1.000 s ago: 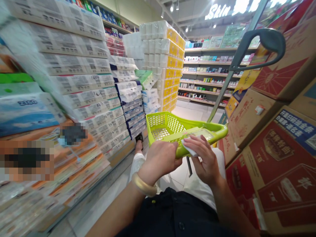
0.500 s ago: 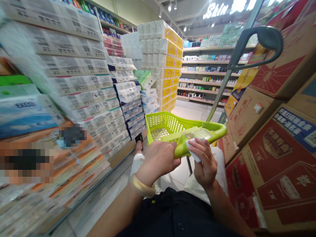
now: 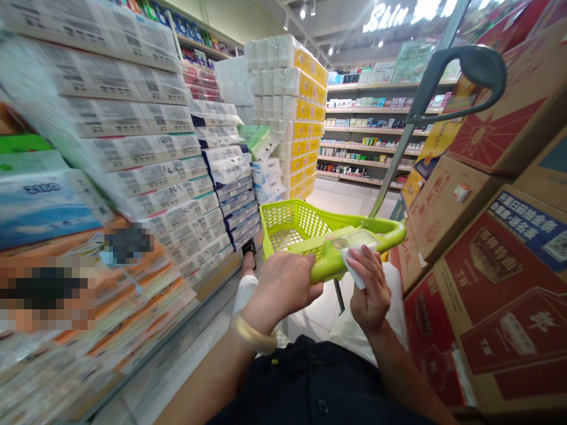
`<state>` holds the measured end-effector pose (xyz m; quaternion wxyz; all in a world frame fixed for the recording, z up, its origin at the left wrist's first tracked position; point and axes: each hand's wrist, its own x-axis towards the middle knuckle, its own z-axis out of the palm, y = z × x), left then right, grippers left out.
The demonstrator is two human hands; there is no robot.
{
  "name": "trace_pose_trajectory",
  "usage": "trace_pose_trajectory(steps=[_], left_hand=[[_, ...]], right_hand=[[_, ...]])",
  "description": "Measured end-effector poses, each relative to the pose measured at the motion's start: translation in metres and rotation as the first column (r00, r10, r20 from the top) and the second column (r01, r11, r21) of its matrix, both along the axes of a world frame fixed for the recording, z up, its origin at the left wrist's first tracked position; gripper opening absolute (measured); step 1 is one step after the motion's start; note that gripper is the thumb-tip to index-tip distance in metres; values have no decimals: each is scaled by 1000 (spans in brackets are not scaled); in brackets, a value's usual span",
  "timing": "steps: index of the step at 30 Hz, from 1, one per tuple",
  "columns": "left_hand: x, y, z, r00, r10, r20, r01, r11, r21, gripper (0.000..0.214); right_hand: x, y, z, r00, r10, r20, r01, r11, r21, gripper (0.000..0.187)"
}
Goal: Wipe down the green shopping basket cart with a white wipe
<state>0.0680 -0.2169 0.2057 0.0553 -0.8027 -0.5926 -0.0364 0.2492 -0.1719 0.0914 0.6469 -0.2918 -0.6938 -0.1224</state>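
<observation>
A lime green shopping basket (image 3: 305, 227) with a long grey pull handle (image 3: 460, 74) stands in front of me. My left hand (image 3: 283, 286), a gold bangle on its wrist, is closed on the basket's near rim. My right hand (image 3: 370, 286) is closed on a white wipe (image 3: 354, 265) and presses it against the rim's right part, beside a clear panel in the rim. The basket's mesh bottom looks empty.
Stacks of packaged tissue and toilet paper (image 3: 146, 153) rise on the left, with a taller yellow and white stack (image 3: 287, 112) behind. Red and brown cardboard boxes (image 3: 491, 277) line the right. Shelves of products (image 3: 367, 141) stand at the aisle's far end.
My right hand with the wipe has slid a little to the right and up along the basket rim. My left hand keeps its grip on the rim.
</observation>
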Motion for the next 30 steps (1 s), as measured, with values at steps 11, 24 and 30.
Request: trace_pose_trajectory(steps=[11, 24, 30], left_hand=[[0, 0, 0, 1000, 3, 15, -3, 1000, -10, 33], [1, 0, 0, 1000, 3, -8, -3, 1000, 2, 35], [0, 0, -1, 1000, -4, 0, 4, 1000, 6, 34]], right_hand=[[13, 0, 22, 1000, -11, -16, 8, 988, -154, 35], [2, 1, 48, 983, 74, 165, -32, 970, -241, 37], [5, 12, 63, 972, 120, 202, -46, 941, -336, 36]])
